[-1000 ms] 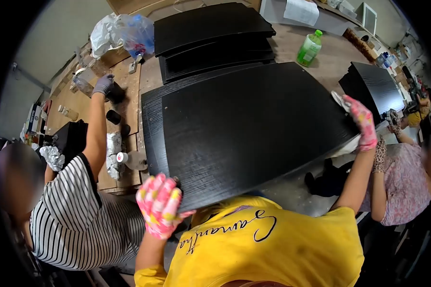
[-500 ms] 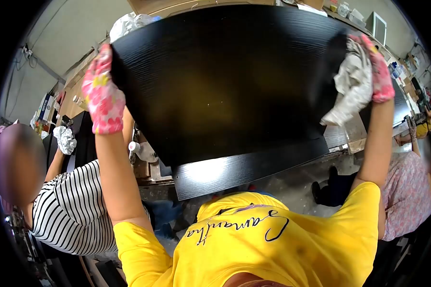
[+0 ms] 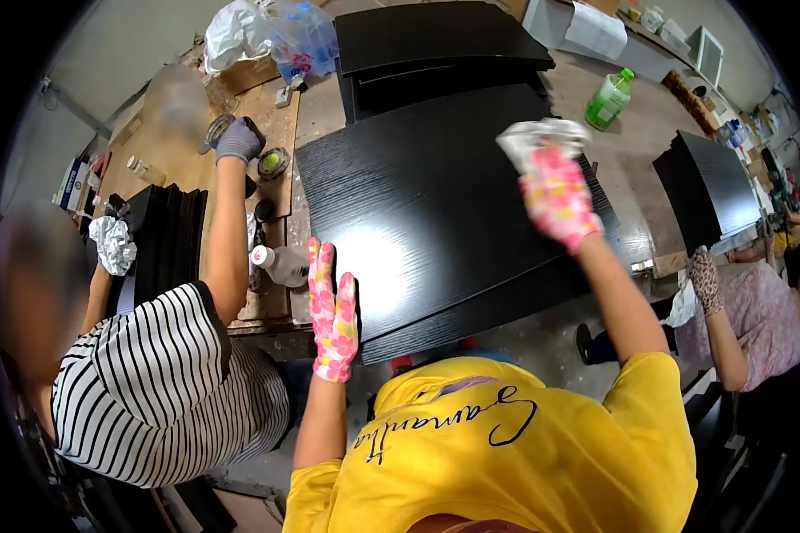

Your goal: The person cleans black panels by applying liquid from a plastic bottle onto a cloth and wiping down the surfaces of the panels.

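A black wood-grain panel (image 3: 427, 195) lies flat in front of me, on top of another black panel (image 3: 507, 304) whose front edge sticks out below it. My left hand (image 3: 333, 320), in a pink floral glove, rests at the left front corner with its fingers stretched out along the edge. In the matching glove, my right hand (image 3: 560, 200) is closed on a crumpled white cloth (image 3: 538, 140) at the panel's right side; it is slightly blurred. Light glares off the black surface close to my left hand.
More black panels (image 3: 444, 40) are stacked behind. A green bottle (image 3: 610, 99) stands back right, a white bottle (image 3: 280, 265) lies left. A co-worker in stripes (image 3: 142, 382) has a grey-gloved hand (image 3: 239, 140) over the table; another person (image 3: 747, 320) stands right, near stacked panels (image 3: 716, 186).
The panel, raised between both hands before, now lies flat. My left hand has come down to its near corner. My right hand has moved inward with the cloth onto its surface.
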Motion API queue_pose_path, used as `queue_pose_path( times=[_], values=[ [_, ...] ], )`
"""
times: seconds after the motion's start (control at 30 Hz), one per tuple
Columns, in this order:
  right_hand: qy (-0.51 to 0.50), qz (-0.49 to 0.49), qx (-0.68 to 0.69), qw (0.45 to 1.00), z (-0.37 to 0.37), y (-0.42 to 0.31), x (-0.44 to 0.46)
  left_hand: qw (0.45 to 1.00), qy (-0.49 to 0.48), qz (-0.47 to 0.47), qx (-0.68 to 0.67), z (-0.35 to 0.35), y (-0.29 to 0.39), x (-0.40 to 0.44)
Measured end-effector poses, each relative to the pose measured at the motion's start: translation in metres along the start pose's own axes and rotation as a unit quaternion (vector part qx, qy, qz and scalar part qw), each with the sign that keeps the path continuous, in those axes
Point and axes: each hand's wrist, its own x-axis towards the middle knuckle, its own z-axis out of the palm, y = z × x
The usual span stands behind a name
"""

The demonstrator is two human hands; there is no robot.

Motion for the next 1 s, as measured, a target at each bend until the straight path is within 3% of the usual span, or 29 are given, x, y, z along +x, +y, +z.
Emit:
queue_pose_path(
  times=[0.03,0.07,0.1,0.13,0.17,0.2,0.27,0.3,0.33,0.37,0.4,0.47,0.5,0.57,0.6,0.63,0.67,0.73,0.8,0.83,0.87,0.93,0.97,1.0],
  values=[
    [-0.179,-0.004,0.142,0.974,-0.048,-0.055,0.017,1.000,-0.003,0.000,-0.004,0.002,-0.003,-0.005],
    [0.037,-0.123,0.160,0.979,-0.031,-0.100,0.009,0.995,0.018,-0.023,-0.094,0.006,-0.003,-0.009],
    [-0.016,-0.176,0.213,0.961,-0.047,-0.147,0.003,0.981,0.041,-0.044,-0.184,0.010,-0.004,-0.011],
    [-0.240,-0.248,0.096,0.934,-0.060,-0.194,-0.005,0.958,0.064,-0.064,-0.272,0.012,-0.004,-0.012],
    [-0.072,-0.195,0.408,0.889,-0.068,-0.220,-0.020,0.974,0.103,-0.106,-0.169,0.010,-0.004,-0.019],
    [-0.078,-0.301,0.321,0.894,-0.066,-0.215,-0.012,0.977,0.109,-0.099,-0.157,0.010,-0.007,-0.023],
    [-0.013,-0.256,0.188,0.948,-0.046,-0.170,0.013,0.972,0.075,-0.047,-0.218,0.011,-0.010,-0.027],
    [-0.073,-0.148,0.198,0.966,-0.040,-0.137,0.032,0.997,0.016,-0.035,-0.070,-0.001,-0.004,-0.027],
    [0.020,-0.107,0.129,0.986,-0.013,-0.088,0.044,0.997,0.000,-0.047,-0.060,-0.003,-0.008,-0.029],
    [-0.077,0.106,0.209,0.969,-0.001,-0.032,0.057,0.998,-0.010,-0.039,-0.049,-0.005,-0.005,-0.030],
    [0.058,0.129,0.109,0.984,0.041,0.034,0.050,0.999,-0.017,-0.030,-0.039,-0.006,-0.002,-0.029],
    [0.173,0.030,-0.114,0.978,0.072,0.089,0.047,0.997,-0.032,-0.016,-0.061,-0.004,-0.008,-0.030],
    [0.064,0.030,-0.057,0.996,0.066,0.064,0.057,0.998,-0.038,-0.020,-0.047,-0.005,0.001,-0.026],
    [-0.183,-0.005,0.019,0.983,-0.004,-0.076,0.085,0.999,-0.054,0.000,-0.003,-0.003,0.006,-0.023],
    [0.029,-0.164,0.058,0.984,0.020,-0.121,0.067,0.998,-0.057,0.001,-0.005,-0.003,0.005,-0.023],
    [0.016,-0.280,0.155,0.947,0.002,-0.164,0.064,0.997,-0.067,-0.017,-0.020,-0.004,0.005,-0.022],
    [-0.133,-0.346,0.208,0.905,-0.010,-0.201,0.070,0.996,-0.076,-0.037,-0.034,-0.003,0.006,-0.021],
    [-0.020,-0.375,0.276,0.885,-0.013,-0.193,0.088,0.995,-0.064,-0.051,-0.056,-0.002,0.016,-0.020],
    [-0.211,-0.170,0.106,0.957,0.000,-0.132,0.136,0.996,-0.032,-0.022,-0.079,0.007,0.005,-0.025],
    [-0.237,-0.031,0.067,0.969,0.007,-0.087,0.152,0.996,-0.029,-0.024,-0.078,0.009,0.002,-0.026],
    [-0.072,0.063,0.105,0.990,0.077,-0.011,0.160,0.996,-0.026,-0.020,-0.077,0.009,-0.002,-0.027],
    [-0.017,0.096,0.031,0.995,0.092,0.069,0.144,0.997,-0.015,-0.024,-0.076,0.008,-0.004,-0.027],
    [-0.023,0.091,0.034,0.995,0.090,0.058,0.146,0.997,-0.028,-0.031,-0.069,0.007,-0.002,-0.026],
    [-0.081,0.146,0.022,0.986,0.082,0.035,0.153,0.997,-0.042,-0.038,-0.060,0.004,-0.001,-0.024]
  ],
)
